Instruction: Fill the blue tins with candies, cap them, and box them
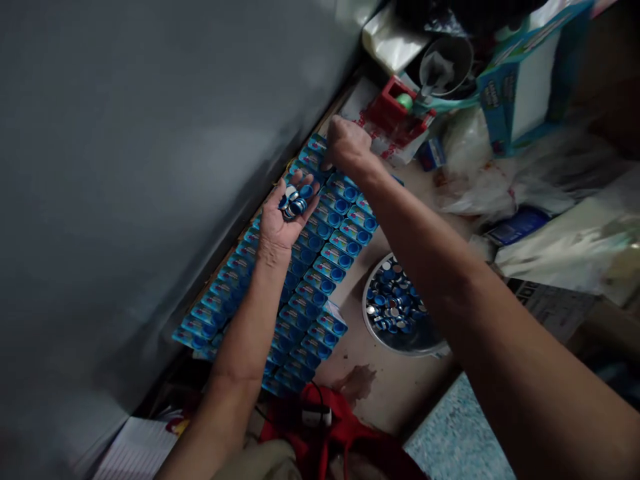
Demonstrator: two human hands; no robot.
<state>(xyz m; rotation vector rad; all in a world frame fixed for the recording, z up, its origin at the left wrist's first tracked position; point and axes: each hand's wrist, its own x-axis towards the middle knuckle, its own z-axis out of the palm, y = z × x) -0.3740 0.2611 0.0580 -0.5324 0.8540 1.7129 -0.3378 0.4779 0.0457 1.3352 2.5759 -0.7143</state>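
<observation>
My left hand [285,217] is palm up with its fingers curled, cupping several small round blue-and-silver tins [295,203]. It hovers over rows of blue printed cards [330,269], which overlap one another and each carry a round blue holder at one end. At the far end of those rows, my right hand [347,141] is closed with its fingers pointing down at the cards. Whatever its fingertips pinch is hidden behind the hand. A round metal bowl [420,347] stands to the right of the cards, partly behind my right forearm, with many more such tins inside.
A grey wall [125,133] runs close along the left of the cards. Beyond my right hand sits a red tape dispenser [393,110]. Plastic bags [475,167], a blue carton [525,87] and a grey cup [445,67] crowd the right. Red cloth [340,413] lies at the near edge.
</observation>
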